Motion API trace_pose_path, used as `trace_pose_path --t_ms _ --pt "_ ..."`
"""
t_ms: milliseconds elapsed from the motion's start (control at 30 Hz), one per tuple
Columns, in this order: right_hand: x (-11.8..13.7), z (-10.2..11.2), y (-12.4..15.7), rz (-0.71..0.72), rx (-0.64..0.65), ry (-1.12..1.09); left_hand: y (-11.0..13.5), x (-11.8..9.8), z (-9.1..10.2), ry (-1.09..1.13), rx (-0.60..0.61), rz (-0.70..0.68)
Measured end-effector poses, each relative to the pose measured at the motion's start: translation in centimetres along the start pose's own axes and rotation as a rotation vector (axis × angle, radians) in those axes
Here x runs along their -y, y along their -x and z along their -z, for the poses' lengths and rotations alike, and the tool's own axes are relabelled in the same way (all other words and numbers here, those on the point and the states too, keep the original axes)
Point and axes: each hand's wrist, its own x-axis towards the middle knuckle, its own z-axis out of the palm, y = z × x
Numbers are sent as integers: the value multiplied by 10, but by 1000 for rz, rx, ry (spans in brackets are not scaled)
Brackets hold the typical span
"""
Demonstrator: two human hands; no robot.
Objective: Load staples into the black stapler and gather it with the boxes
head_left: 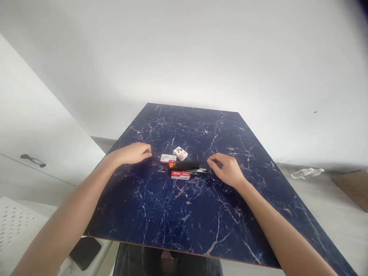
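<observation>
Black stapler (184, 166) crosswise, orange end leftward, left hand (133, 152) empty, right hand (227, 168) grip unclear

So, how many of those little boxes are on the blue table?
3. A flat box nearest the left hand, a far box behind the stapler, a near box in front of it. None looks hidden.

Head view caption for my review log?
On a blue marbled table, left hand near small red-and-white boxes, right hand at the metal end of the black stapler.
</observation>
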Motion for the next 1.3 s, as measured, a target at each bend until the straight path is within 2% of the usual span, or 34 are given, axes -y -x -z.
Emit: trace_pose_path --t_ms 100,200,233,333,400,467,533,633,867,1100,1200,1300 --pt "11 -5 2 104 -188 24 -4 -25 -10 162 -123 -70" --pt "24 -8 8 229 -329 84 -8 -66 -44 287 -509 -161" --pt "29 -8 10 281 -329 100 -9 -79 -57 303 -586 -242" --pt "42 -11 17 474 -211 112 -7 -106 -93 209 -684 -594" --pt "49 -12 20 575 -129 107 -4 -112 -107 125 -736 -761" --pt "54 -14 22 641 -86 100 -3 -114 -112 36 -798 -864" --pt "55 -15 23 686 -67 96 -4 -113 -114 -61 -822 -922" --pt "51 -15 22 715 -42 116 -7 -110 -116 -128 -796 -932" --pt "40 -19 17 745 -75 182 -7 -103 -122 98 -778 -852" --pt "43 -22 16 817 -72 204 -4 -105 -118 78 -754 -872" --pt "44 -19 16 797 -52 195 -3 -106 -114 49 -750 -916" --pt "40 -12 14 694 -57 130 -4 -103 -110 50 -819 -906"
